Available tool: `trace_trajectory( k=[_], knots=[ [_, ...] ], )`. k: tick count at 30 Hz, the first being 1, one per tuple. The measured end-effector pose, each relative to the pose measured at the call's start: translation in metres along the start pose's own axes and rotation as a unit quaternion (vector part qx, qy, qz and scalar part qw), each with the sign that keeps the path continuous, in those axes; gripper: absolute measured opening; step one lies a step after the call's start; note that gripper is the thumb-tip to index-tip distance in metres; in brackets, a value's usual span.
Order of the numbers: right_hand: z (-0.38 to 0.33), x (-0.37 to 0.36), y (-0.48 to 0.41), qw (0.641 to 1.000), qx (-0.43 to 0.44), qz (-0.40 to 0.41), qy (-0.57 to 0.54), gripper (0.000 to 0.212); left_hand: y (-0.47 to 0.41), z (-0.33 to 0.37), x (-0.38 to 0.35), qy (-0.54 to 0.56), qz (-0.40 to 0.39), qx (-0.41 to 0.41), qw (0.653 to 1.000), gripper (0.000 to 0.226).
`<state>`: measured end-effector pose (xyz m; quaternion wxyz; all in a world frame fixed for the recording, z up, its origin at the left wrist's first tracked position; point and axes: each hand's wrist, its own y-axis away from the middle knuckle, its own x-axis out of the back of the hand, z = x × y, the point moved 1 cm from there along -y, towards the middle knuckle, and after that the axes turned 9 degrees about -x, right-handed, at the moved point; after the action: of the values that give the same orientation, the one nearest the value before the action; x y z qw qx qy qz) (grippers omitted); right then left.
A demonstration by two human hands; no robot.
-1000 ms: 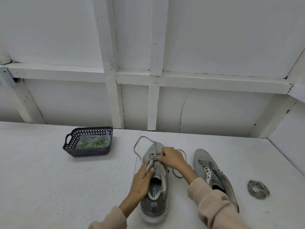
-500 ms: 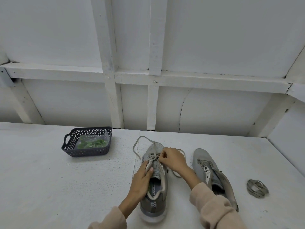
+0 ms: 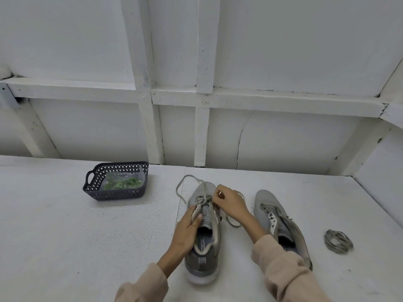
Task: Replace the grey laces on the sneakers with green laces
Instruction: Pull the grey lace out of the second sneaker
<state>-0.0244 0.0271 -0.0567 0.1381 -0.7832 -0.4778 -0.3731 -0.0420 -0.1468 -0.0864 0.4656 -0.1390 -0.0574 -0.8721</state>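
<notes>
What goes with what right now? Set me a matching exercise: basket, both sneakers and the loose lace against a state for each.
Things
1. dark perforated plastic basket
2. grey mesh sneaker nearer the basket
3. grey mesh sneaker farther from the basket
4. coiled grey lace

States
A. eyelets empty
B. lies bundled on the white table, touching nothing
C. gripped by the left hand; right hand pinches its threaded grey lace
D. holds the green laces

Pairs: 1-D, 2-C, 3-A, 4-B

Soft even light, perhaps slight edge-warping
</notes>
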Motion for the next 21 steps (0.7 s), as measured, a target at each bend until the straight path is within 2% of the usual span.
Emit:
trace_trajectory(
  k=[5, 8, 10, 12, 15, 18, 20, 21],
  knots=[
    [0.008, -0.004, 0.0, 0.993, -0.044, -0.029, -0.107, 0.012, 0.0, 0.001, 0.0, -0.001, 0.003, 0.005, 1.0, 0.048],
    [0.007, -0.003, -0.002, 0.995, -0.02, -0.051, -0.081, 0.014, 0.001, 0.001, 0.0, 0.001, 0.005, 0.003, 1.0, 0.046],
    [0.003, 0.003, -0.003, 0.998, -0.023, -0.029, -0.06, 0.011, 0.002, 0.003, 0.0, -0.001, 0.004, 0.0, 1.0, 0.045],
    [0.001, 0.007, -0.004, 0.992, -0.057, -0.003, -0.112, 0.012, 0.003, 0.005, -0.001, -0.002, 0.001, -0.005, 1.0, 0.043],
    [0.002, 0.006, 0.0, 0.976, -0.092, -0.034, -0.192, 0.016, 0.002, 0.005, -0.002, -0.006, 0.004, -0.01, 1.0, 0.037],
    [0.005, 0.003, 0.002, 0.978, -0.075, -0.077, -0.18, 0.019, 0.0, 0.003, -0.001, -0.006, 0.009, -0.008, 1.0, 0.035],
    [0.006, 0.006, -0.001, 0.978, -0.059, -0.071, -0.186, 0.011, 0.0, 0.001, -0.001, -0.008, 0.013, -0.004, 1.0, 0.04],
    [0.006, 0.008, -0.003, 0.976, -0.063, -0.047, -0.202, 0.014, 0.0, 0.001, -0.002, -0.006, 0.011, -0.001, 1.0, 0.042]
  ],
)
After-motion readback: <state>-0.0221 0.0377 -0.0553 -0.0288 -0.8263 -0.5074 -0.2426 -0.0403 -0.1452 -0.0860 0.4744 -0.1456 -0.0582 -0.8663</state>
